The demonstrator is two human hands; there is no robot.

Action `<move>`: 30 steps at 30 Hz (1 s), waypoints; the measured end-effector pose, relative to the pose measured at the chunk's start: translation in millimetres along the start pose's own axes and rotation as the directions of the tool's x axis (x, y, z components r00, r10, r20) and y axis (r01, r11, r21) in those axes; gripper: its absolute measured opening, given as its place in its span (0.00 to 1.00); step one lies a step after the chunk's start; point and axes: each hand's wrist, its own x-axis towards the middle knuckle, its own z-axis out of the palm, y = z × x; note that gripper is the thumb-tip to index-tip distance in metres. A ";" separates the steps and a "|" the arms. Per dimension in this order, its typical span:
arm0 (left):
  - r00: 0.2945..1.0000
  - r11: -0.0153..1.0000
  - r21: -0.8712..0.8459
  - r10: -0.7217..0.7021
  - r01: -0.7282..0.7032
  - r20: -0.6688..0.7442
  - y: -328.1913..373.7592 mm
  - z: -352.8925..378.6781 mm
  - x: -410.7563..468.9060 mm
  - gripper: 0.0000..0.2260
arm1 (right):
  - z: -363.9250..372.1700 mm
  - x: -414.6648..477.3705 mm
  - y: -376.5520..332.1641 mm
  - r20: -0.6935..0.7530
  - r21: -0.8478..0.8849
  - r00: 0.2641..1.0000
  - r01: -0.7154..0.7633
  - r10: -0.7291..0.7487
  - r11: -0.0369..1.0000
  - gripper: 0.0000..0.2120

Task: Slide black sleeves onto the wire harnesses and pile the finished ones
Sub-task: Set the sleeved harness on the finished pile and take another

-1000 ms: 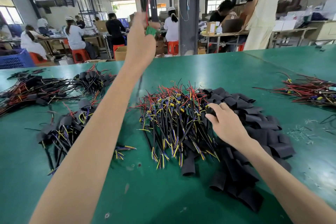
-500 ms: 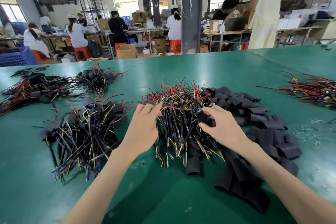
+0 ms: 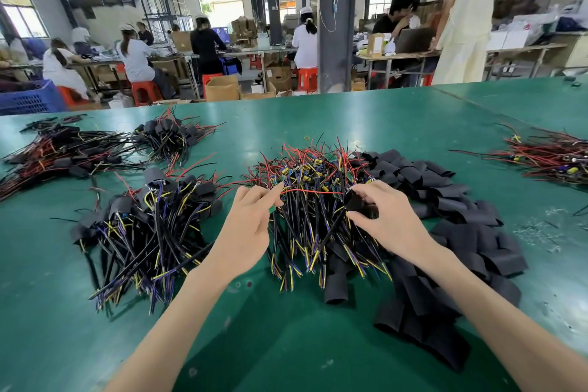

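Note:
A heap of bare wire harnesses (image 3: 305,194) with red, black, yellow and blue leads lies mid-table. My left hand (image 3: 248,226) pinches one harness at the heap's left edge; its red wire runs across to the right. My right hand (image 3: 381,216) grips a black sleeve (image 3: 358,204) over the heap's right side. Loose black sleeves (image 3: 458,216) are heaped to the right. A pile of sleeved harnesses (image 3: 149,226) lies to the left.
The green table (image 3: 286,344) also carries more sleeved harnesses at the far left (image 3: 63,153) and back (image 3: 168,137), and a bundle of harnesses (image 3: 550,156) at the right edge. Workers sit at benches beyond the table's far edge.
My left hand came down from high above the table to the left edge of the bare heap and took hold of a harness. My right hand lifted a sleeve off the heap.

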 end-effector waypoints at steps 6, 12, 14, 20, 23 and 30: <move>1.000 0.999 -0.048 -0.012 0.012 0.004 -1.2 -1.3 0.4 0.25 | 0.3 0.1 -0.1 -0.004 -0.006 1.000 0.013 -0.013 1.000 0.19; 1.000 0.999 -0.045 -0.004 0.004 0.007 -1.8 -1.3 -0.7 0.26 | 1.2 -0.8 0.5 -0.004 -0.006 1.000 0.010 -0.010 1.000 0.20; 0.999 0.999 -0.040 -0.005 0.007 0.040 -2.5 1.2 -1.6 0.26 | 1.0 -0.8 -0.4 -0.012 0.001 1.000 0.012 -0.012 1.000 0.20; 0.996 1.000 -0.026 -0.004 0.006 0.085 -5.3 4.2 -2.6 0.28 | -0.5 0.8 -1.1 -0.062 0.007 0.998 0.017 -0.016 1.000 0.19; 0.996 1.000 -0.018 0.005 -0.003 0.090 -4.9 3.6 -2.3 0.30 | -1.4 1.6 -1.3 -0.092 0.018 0.996 0.009 -0.007 1.000 0.19; 0.995 1.000 -0.004 -0.008 0.008 0.095 -7.9 3.3 -2.2 0.34 | -4.5 2.2 -2.5 -0.105 0.057 0.994 -0.003 0.009 0.998 0.19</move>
